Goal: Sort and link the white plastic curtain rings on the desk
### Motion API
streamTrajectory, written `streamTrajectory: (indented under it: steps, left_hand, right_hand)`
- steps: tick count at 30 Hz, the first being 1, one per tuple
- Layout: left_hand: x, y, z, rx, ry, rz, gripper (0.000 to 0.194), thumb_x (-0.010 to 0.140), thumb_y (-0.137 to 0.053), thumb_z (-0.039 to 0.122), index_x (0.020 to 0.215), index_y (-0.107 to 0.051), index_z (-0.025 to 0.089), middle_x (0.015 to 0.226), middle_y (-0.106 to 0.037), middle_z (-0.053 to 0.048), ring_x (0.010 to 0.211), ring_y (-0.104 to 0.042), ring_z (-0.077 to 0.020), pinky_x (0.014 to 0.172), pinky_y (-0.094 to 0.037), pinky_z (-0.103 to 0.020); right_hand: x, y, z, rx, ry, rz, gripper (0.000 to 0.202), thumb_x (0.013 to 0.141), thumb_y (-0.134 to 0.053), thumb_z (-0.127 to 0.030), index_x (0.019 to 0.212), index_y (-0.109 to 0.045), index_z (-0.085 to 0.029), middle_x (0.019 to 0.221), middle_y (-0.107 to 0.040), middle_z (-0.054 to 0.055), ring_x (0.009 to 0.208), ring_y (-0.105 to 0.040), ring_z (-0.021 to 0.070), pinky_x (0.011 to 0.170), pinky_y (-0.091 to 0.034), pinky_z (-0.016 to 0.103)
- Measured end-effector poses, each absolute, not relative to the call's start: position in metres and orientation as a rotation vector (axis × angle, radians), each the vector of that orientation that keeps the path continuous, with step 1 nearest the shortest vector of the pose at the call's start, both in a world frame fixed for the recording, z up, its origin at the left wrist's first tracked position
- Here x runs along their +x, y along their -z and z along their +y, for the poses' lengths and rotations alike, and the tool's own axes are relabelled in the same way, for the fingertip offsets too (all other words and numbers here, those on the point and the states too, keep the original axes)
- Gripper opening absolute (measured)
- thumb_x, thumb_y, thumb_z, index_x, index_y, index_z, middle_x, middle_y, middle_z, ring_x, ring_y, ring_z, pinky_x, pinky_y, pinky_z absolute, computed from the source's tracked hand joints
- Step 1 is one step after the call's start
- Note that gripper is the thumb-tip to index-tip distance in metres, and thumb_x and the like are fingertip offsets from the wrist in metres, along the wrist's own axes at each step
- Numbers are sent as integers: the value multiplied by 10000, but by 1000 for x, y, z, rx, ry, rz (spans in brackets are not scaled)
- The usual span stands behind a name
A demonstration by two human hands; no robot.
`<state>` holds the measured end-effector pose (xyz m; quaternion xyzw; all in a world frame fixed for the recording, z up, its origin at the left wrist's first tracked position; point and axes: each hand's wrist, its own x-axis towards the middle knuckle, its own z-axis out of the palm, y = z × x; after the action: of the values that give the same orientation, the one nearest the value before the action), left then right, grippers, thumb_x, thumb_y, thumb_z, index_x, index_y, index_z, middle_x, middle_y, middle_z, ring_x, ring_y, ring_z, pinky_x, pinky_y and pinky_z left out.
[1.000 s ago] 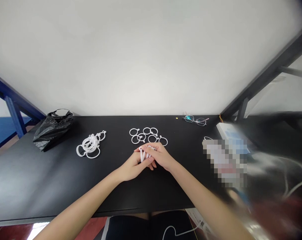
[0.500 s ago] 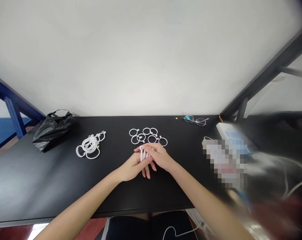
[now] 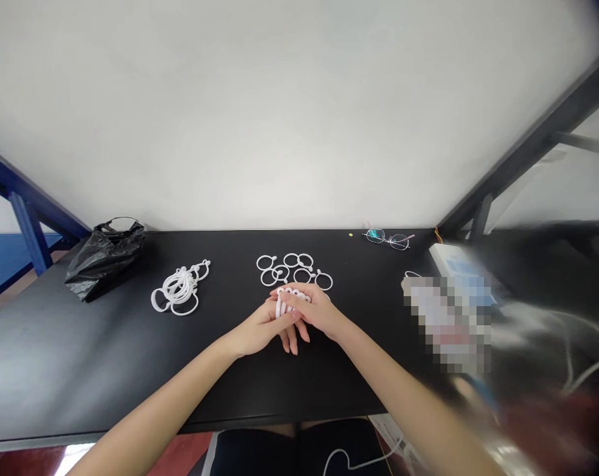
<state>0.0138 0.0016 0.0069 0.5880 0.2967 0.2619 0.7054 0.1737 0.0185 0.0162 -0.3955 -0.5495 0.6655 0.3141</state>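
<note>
Several white curtain rings [image 3: 279, 306] sit side by side around the fingers of my left hand [image 3: 256, 332], with their small eyelets in a row on top. The left thumb lies against them, and its fingertips stick out below. My right hand [image 3: 323, 315] is closed over the same rings from the right, its thumb on the eyelets. Parts of the rings are hidden by the fingers. Just beyond the hands, loose white rings [image 3: 258, 262] lie flat on the black table [image 3: 240, 390], some overlapping. A heap of more white rings [image 3: 179, 285] lies to the left.
A black plastic bag [image 3: 106, 254] stands at the back left. Eyeglasses [image 3: 399, 242] lie at the back right, near a small yellow speck [image 3: 350, 235]. A white and blue box [image 3: 461, 268] and a blurred-out item [image 3: 443, 324] are on the right. Metal frame bars flank the table.
The rings in my hands have shifted so that more eyelets now show in a row. The right thumb has moved slightly; the rings on the table stay put.
</note>
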Motion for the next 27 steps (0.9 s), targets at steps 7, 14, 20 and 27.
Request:
streamTrajectory:
  steps: [7, 14, 20, 27]
  left_hand:
    - [13, -9, 2, 1307, -583, 658, 484, 918, -533, 504, 805, -712, 69, 709, -709, -101, 557, -659, -127, 541, -516, -211]
    - [13, -6, 2, 1319, -573, 659, 482, 920, -530, 502, 799, -711, 72, 729, -715, -106, 567, -664, -130, 546, -515, -213]
    - [13, -6, 2, 1315, -570, 656, 467, 921, -533, 492, 798, -710, 78, 736, -718, -103, 570, -665, -126, 542, -510, -205]
    - [13, -5, 2, 1316, -554, 654, 461, 923, -527, 496, 816, -708, 86, 777, -725, -105, 586, -665, -125, 551, -514, -210]
  right_hand:
    - [175, -15, 19, -1063, -1740, -1537, 400, 845, -627, -520, 1076, -713, -206, 711, -682, 21, 590, -623, 133, 485, -462, 210]
    - [176, -14, 19, -1029, -1756, -1561, 383, 868, -603, -505, 1093, -702, -211, 778, -700, 23, 600, -634, 126, 516, -483, 212]
    - [176, -14, 20, -1036, -1759, -1577, 374, 859, -613, -506, 1085, -701, -222, 758, -697, 21, 647, -651, 146, 512, -471, 207]
    - [176, -14, 20, -1054, -1760, -1578, 316, 858, -622, -459, 1042, -705, -216, 799, -705, 20, 646, -649, 141, 525, -480, 213]
